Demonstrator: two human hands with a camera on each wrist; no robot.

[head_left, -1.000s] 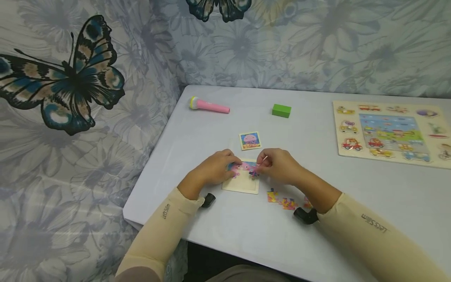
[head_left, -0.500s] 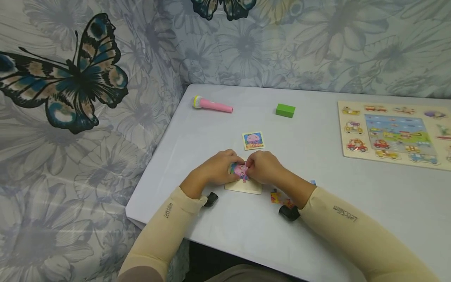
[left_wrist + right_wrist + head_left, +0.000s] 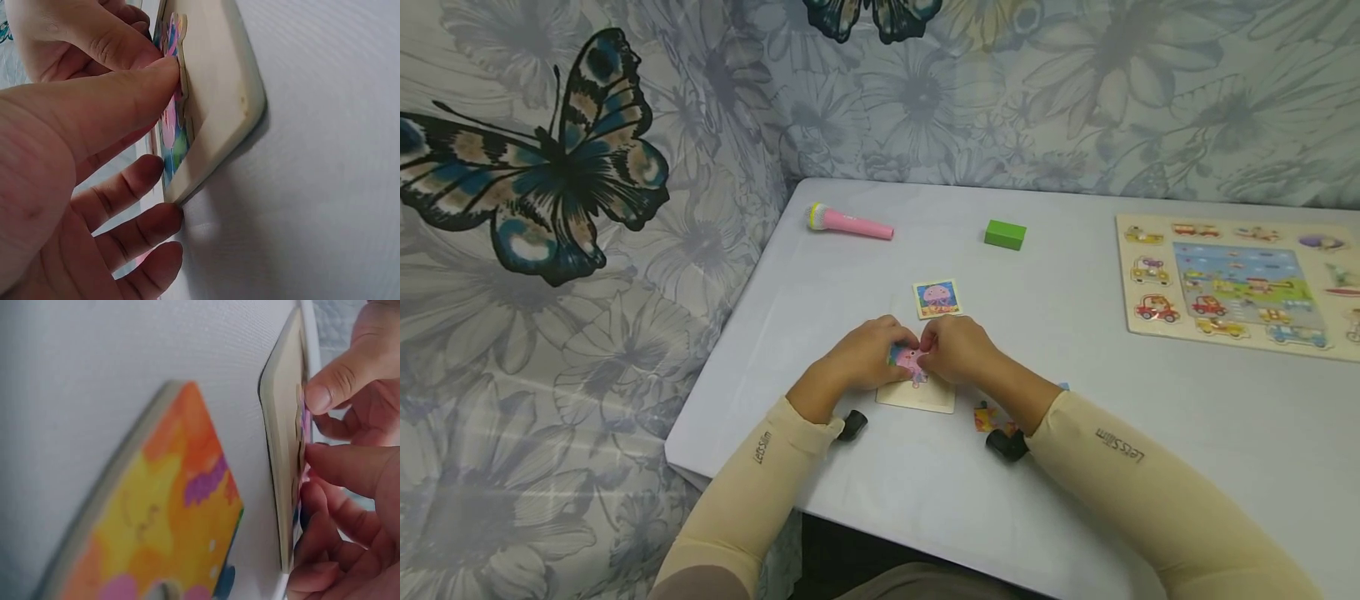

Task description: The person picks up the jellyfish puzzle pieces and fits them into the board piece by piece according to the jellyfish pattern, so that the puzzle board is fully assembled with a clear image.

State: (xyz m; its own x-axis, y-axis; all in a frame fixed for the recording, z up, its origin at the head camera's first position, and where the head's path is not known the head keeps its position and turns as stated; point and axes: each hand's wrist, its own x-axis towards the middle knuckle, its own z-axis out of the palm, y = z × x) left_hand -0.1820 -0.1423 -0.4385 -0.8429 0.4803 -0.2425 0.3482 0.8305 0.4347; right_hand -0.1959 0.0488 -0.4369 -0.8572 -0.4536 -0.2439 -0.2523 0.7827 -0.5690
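White table [image 3: 775,333] bears the wooden tray [image 3: 917,398]. The bent right hand [image 3: 958,350] has come beside the loosely spread left hand [image 3: 871,354], whose thumb presses the pieces [image 3: 912,359]; both work one spot (right's hold, I cannot tell).

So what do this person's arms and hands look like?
The left sleeve and right sleeve are cream, close-fitting and cuffed near the wrist, each with dark lettering that seems to read "LetsSlim". A small black device shows near each cuff. The left hand and right hand wear no gloves.
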